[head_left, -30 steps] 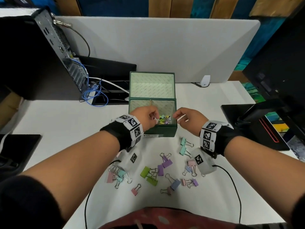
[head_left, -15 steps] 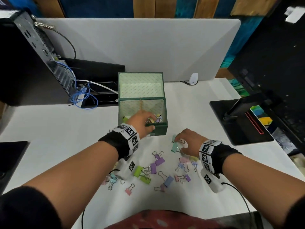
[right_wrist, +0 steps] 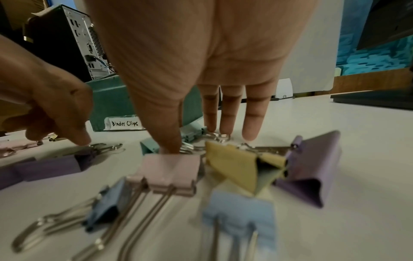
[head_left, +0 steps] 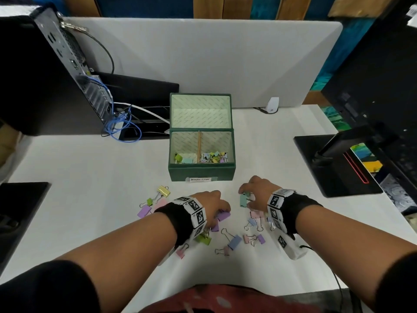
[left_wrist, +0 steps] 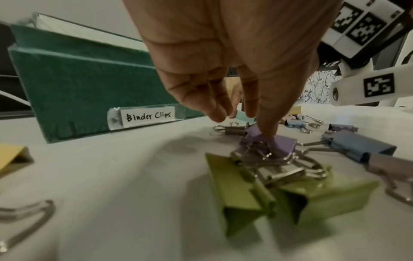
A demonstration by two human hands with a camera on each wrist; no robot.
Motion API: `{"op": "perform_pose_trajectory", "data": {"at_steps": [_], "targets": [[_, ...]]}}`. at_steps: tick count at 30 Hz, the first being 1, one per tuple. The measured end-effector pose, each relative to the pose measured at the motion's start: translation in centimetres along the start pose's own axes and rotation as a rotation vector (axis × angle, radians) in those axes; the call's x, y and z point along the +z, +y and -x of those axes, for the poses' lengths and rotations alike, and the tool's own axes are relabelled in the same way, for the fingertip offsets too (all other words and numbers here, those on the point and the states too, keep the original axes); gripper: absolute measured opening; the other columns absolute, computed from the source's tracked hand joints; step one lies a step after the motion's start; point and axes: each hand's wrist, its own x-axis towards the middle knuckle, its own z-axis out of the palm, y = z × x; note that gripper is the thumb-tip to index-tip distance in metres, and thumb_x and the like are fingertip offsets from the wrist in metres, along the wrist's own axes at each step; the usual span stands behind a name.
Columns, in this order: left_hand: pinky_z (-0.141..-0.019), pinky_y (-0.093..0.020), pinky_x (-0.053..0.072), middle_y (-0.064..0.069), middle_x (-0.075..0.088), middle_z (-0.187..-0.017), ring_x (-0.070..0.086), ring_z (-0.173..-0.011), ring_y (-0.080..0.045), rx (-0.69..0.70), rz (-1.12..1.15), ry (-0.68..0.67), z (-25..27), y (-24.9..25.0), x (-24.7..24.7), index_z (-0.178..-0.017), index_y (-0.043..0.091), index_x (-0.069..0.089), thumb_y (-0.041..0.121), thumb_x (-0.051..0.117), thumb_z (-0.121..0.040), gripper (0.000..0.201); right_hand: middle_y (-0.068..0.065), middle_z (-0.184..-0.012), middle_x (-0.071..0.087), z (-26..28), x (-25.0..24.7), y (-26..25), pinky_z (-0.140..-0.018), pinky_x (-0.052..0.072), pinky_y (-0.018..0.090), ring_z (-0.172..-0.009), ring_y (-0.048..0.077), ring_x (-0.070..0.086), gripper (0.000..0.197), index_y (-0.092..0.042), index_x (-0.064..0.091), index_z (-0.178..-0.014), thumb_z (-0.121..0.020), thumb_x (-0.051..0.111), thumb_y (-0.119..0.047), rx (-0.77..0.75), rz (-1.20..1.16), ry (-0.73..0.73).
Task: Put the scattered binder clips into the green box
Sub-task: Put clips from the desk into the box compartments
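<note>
Both hands had dropped from the box (head_left: 202, 170) to the clips below it, mid-frame. Left hand (head_left: 211, 205) pinched a purple clip (left_wrist: 271, 141) on the table (head_left: 90, 188); right hand (head_left: 256, 192) pressed thumb and fingers around a teal clip (head_left: 243, 199), grip unconfirmed. That clip lay lengthwise toward the box, directly above both hands, the right slightly nearer.

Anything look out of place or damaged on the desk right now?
Nothing looks damaged. Binder clips lie scattered on the table in front of the green box, which stands open and upright. A few clips are tangled by their wire handles near the left hand.
</note>
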Motion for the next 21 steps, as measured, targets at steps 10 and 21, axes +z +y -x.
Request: {"op": "perform_pose_trajectory", "data": {"at_steps": [10, 21], "targets": [[-0.085, -0.039, 0.052, -0.009, 0.04, -0.122, 0.055, -0.099, -0.032, 0.083, -0.121, -0.036, -0.2, 0.9, 1.1, -0.132, 0.031, 0.042, 0.015, 0.07, -0.075, 0.066, 0.009, -0.12, 0.04, 0.4, 0.4, -0.3, -0.079, 0.052, 0.034, -0.102, 0.03, 0.053, 0.044, -0.022, 0.052, -0.114, -0.074, 0.067, -0.011, -0.009, -0.066, -0.01], [-0.088, -0.04, 0.051, -0.006, 0.041, -0.134, 0.056, -0.101, -0.032, 0.121, -0.104, 0.064, -0.5, 0.3, 1.2, -0.11, 0.01, 0.058, 0.007, 0.067, -0.074, 0.037, 0.006, -0.114, 0.041, 0.2, 0.5, 0.1, -0.068, 0.05, 0.03, -0.084, 0.027, 0.055, 0.033, -0.026, 0.045, -0.106, -0.08, 0.063, -0.018, 0.022, -0.069, -0.031]]}}
